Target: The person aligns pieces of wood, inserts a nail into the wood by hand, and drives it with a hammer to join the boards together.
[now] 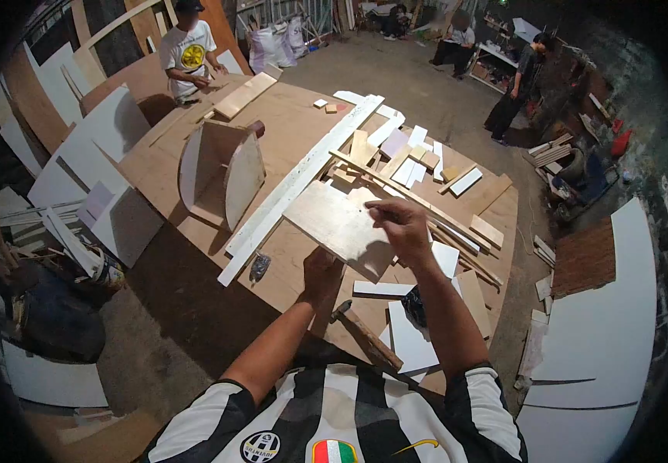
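A pale rectangular board (338,224) is held tilted above the table in front of me. My left hand (323,272) grips its lower left edge from beneath, its fingers partly hidden by the board. Over the board's right side is my right hand (402,224), with thumb and fingertips pinched together; whatever they hold is too small to make out. A hammer (366,336) with a wooden handle lies on the table below the hands. Left of the board, a small dark plastic bag (260,267) rests near a long white plank (303,185).
The large plywood table (287,104) bears a curved wooden piece (222,174), strips and offcuts. A person (189,50) stands at its far left edge. Another person (515,89) stands at the back right. White panels (600,324) lie on the right.
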Tool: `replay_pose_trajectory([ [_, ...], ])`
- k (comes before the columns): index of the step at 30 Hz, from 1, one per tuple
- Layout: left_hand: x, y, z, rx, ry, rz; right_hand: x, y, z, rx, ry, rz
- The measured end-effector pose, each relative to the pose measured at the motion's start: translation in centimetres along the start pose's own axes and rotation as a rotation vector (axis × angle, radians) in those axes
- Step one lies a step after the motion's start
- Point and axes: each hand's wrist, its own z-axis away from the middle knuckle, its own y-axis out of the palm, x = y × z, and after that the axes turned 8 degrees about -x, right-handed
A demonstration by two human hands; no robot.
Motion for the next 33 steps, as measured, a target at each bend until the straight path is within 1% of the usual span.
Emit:
replay_pose_trajectory([
  [1, -0.7, -0.3, -0.2, 0.056, -0.026, -0.044, -0.3, 0.9, -0.3, 0.026, -0.085, 0.140],
  [2, -1.0, 0.4, -0.4, -0.094, 0.081, 0.022, -0.3, 1.7, -0.4, 0.029, -0.042, 0.222],
  [3, -0.8, 0.1, -0.5, -0.092, 0.085, 0.031, -0.4, 2.2, -0.5, 0.023, -0.046, 0.230],
  [5, 0.0, -0.3, -0.5, -0.022, 0.135, -0.091, -0.6, 2.9, -0.7, 0.049, -0.026, 0.298],
  [7, 0.8, -0.2, -0.4, -0.020, 0.137, -0.058, 0.0, 3.2, -0.8, 0.050, -0.016, 0.314],
  [9, 1.7, 0.1, -0.3, -0.017, 0.136, -0.033, 0.2, 3.4, -0.8, 0.073, 0.022, 0.418],
  [10, 2.0, 0.4, -0.3, -0.039, 0.165, -0.007, -0.1, 3.4, -0.8, 0.074, 0.022, 0.420],
  [12, 2.2, 0.7, -0.3, -0.058, 0.194, 0.022, -0.9, 3.5, -0.9, 0.049, -0.078, 0.461],
  [13, 2.0, 0.7, -0.3, -0.044, 0.161, 0.037, -1.1, 3.5, -0.9, 0.046, -0.075, 0.463],
  [15, 1.6, 0.3, -0.3, -0.025, 0.126, 0.051, -1.2, 3.5, -0.9, 0.043, -0.173, 0.520],
  [17, 1.0, -0.3, -0.4, 0.082, 0.046, -0.075, -1.1, 3.7, -0.8, 0.035, -0.184, 0.506],
  [18, 1.0, -0.3, -0.4, 0.087, 0.047, -0.075, -0.9, 3.7, -0.8, 0.030, -0.198, 0.495],
  [20, 0.9, -0.3, -0.6, -0.003, 0.166, -0.082, -0.5, 3.7, -0.9, 0.041, -0.190, 0.519],
  [23, 1.6, 0.2, -0.4, -0.009, 0.119, 0.010, -0.7, 3.7, -0.9, 0.055, -0.202, 0.547],
  [26, 2.1, 0.3, -0.4, 0.012, 0.088, -0.011, -1.4, 3.6, -1.1, 0.061, -0.235, 0.542],
  [28, 1.5, -0.7, -0.4, 0.024, 0.119, -0.001, -1.5, 3.6, -1.1, 0.067, -0.246, 0.533],
  [29, 1.3, -1.2, -0.5, 0.034, 0.149, 0.009, -1.4, 3.6, -1.1, 0.066, -0.218, 0.522],
  [31, 1.6, -2.4, 0.2, -0.140, 0.080, 0.403, -1.3, 3.5, -1.2, 0.066, -0.192, 0.513],
  [32, 1.5, -3.1, -0.1, -0.244, 0.164, 0.319, -1.2, 3.5, -1.2, 0.070, -0.200, 0.497],
  [33, 0.2, -4.1, -0.8, -0.244, 0.164, 0.319, -1.2, 3.6, -1.2, 0.075, -0.205, 0.479],
])
